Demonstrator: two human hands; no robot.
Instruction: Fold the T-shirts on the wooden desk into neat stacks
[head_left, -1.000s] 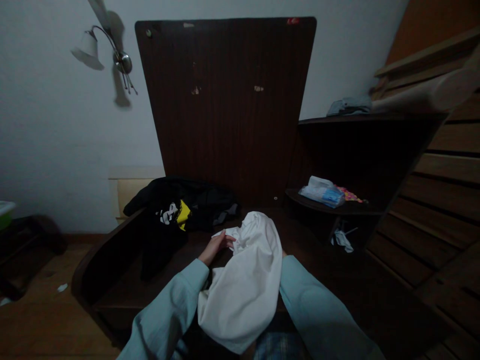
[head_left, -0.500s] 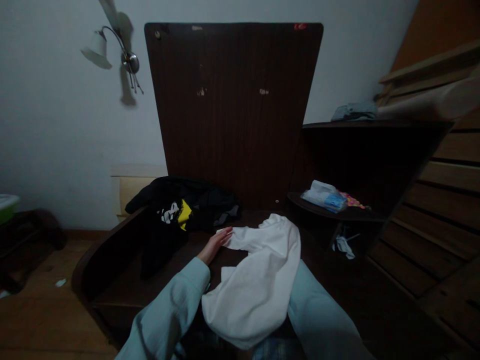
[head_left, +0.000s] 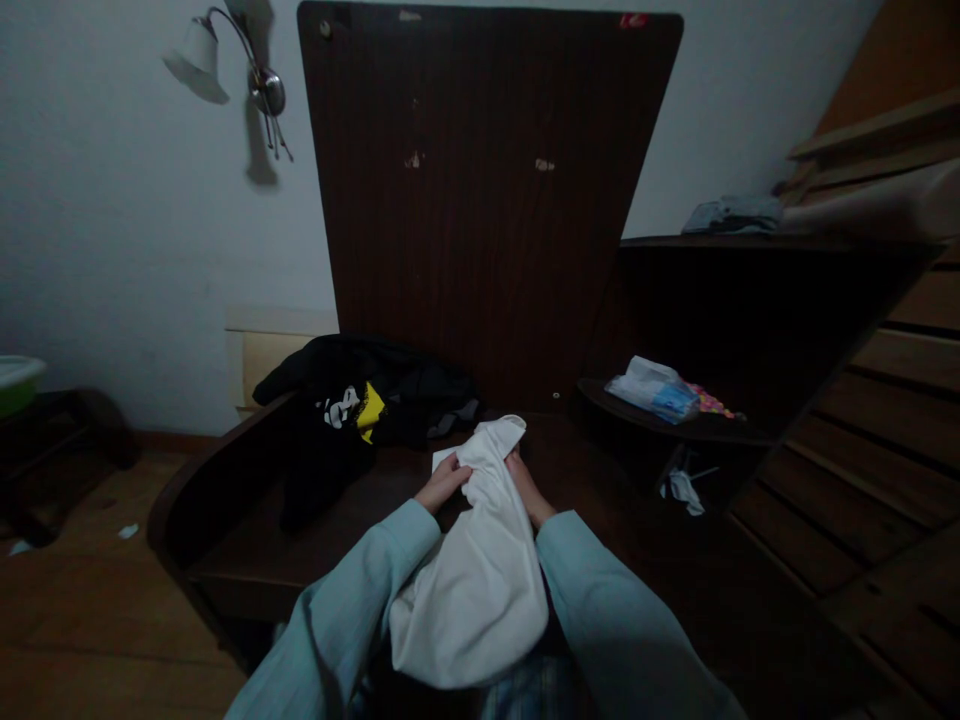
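A white shirt hangs bunched in front of me, its upper end gathered narrow and its lower part draping toward my lap. My left hand grips the gathered cloth from the left, the thumb lying over it. On the opposite side my right hand holds the shirt's right edge, with its fingertips partly hidden by the fabric. Beyond my left hand, on the dark wooden desk, lies a heap of black clothing with a yellow and white print.
An upright dark panel backs the desk. Corner shelves at the right carry a plastic packet and folded cloth higher up. A wall lamp is at upper left, and a slatted wooden frame stands far right.
My right hand has come into view from behind the shirt. The shirt's top has been drawn left and bunched between my hands, and my left hand has closed on it. The view has tilted slightly downward.
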